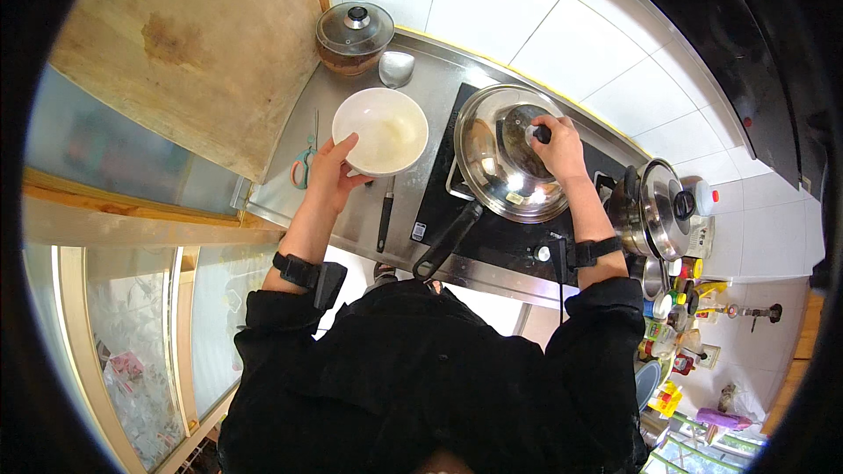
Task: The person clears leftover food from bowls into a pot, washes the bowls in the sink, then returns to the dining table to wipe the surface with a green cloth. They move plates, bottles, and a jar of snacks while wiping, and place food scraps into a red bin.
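Observation:
My left hand (332, 174) grips the near left rim of a white bowl (380, 131), thumb inside; the bowl looks empty apart from a faint yellowish residue. My right hand (560, 148) pinches the black knob (541, 134) of a domed metal and glass lid (484, 145), which covers a pan on the black gas stove (507, 240). The pan's black handle (451, 237) points toward me. Beneath and near the bowl, a black-handled utensil (386, 214) lies on the metal counter, its far part hidden by the bowl. Scissors (303, 166) lie left of my left hand.
A glass-lidded brown pot (352, 56) and a metal turner's head (396, 69) are at the back left. A lidded steel pot (649, 210) stands right of the pan, with bottles and jars (672, 309) nearer me. A wooden board (197, 59) borders the counter's left side.

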The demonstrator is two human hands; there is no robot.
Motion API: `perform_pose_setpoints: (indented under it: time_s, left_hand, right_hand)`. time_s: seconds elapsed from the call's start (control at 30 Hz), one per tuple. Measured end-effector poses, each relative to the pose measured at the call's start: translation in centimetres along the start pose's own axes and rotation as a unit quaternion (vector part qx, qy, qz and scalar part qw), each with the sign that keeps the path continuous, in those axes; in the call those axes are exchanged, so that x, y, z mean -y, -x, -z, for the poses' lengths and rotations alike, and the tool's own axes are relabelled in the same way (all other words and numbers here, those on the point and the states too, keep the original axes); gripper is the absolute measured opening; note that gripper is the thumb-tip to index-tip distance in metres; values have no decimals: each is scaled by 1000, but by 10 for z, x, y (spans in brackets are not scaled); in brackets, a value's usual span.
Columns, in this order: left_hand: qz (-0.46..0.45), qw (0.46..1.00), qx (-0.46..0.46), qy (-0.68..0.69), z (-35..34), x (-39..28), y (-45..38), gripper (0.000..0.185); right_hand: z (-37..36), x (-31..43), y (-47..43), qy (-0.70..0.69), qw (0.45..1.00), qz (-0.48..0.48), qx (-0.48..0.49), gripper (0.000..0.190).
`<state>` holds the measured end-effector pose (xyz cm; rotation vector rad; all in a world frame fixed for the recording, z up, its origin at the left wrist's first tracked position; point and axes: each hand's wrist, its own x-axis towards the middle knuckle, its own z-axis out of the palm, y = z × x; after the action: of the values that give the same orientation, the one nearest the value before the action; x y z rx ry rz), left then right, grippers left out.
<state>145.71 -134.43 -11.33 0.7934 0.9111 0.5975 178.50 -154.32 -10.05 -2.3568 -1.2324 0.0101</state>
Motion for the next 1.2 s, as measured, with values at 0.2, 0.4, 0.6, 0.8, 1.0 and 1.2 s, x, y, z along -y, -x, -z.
perform_pose_setpoints:
  time_s: [0.2, 0.4, 0.6, 0.8, 1.0, 1.2]
  left_hand:
    - [13, 998, 64, 13, -14, 3, -6, 48]
    - [-13, 994, 105, -1, -51, 4, 9, 49]
    - [-59, 989, 137, -5, -78, 7, 45, 46]
    - [-43, 962, 264, -47, -132, 35, 120, 50]
    - [27, 913, 386, -126, -174, 133, 256, 56]
    - [147, 858, 472, -137, -216, 272, 400, 59]
  right_hand:
    - [-4, -6, 9, 0, 1000, 19, 4, 47]
    - [13, 15, 67, -75, 991, -99, -50, 58]
    - [32, 13, 172, -123, 980, -127, -88, 46]
    - [55, -2, 307, -156, 962, -184, -126, 31]
    - [102, 1, 528, -183, 927, -302, -126, 27]
    - [148, 14, 790, -155, 833, -481, -225, 27]
